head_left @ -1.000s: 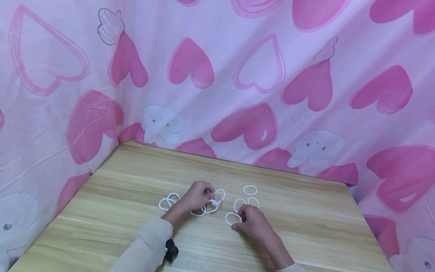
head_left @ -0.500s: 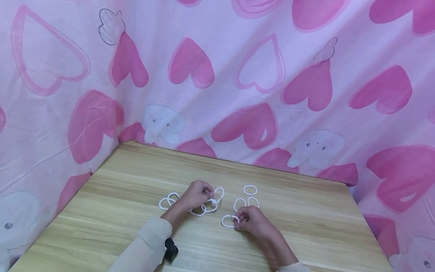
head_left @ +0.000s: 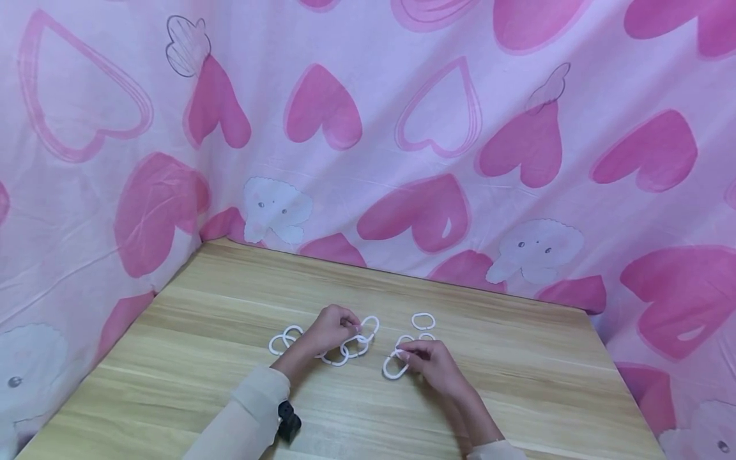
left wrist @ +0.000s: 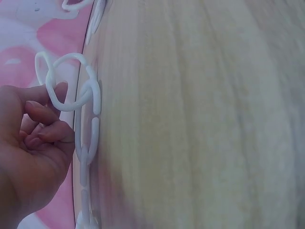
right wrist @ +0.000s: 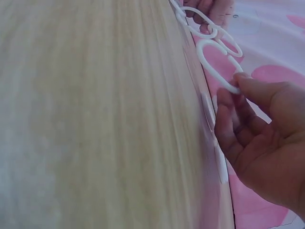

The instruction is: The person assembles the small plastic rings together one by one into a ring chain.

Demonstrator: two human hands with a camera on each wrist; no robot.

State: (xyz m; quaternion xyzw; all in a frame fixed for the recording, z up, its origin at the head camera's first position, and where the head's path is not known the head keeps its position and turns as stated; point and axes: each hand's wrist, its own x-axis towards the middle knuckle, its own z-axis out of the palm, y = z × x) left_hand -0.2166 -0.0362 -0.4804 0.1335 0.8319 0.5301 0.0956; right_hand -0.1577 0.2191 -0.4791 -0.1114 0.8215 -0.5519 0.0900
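Note:
White plastic C-shaped chain links, each with a small gap, lie on the wooden table point(head_left: 345, 415). Several are joined into a chain point(head_left: 335, 364), which runs left beneath my left wrist. My left hand point(head_left: 333, 331) pinches the chain near its right end, and the end link point(head_left: 377, 326) stands raised off the table. In my right hand point(head_left: 436, 365), thumb and fingers pinch a single link point(right wrist: 213, 71), its gap showing in the right wrist view. That link is held a short way right of the chain's end, apart from it in the head view.
A loose link point(head_left: 423, 314) lies beyond my right hand. Two more, including one link point(head_left: 404, 337), are partly hidden behind that hand. Pink heart-print cloth point(head_left: 322, 191) hangs along the table's back and left edges. A black device point(head_left: 289, 421) sits at my left wrist.
My right hand has turned its link from lying sideways to tilted upright, and raised it slightly. My left hand stays almost still, keeping the chain's end up.

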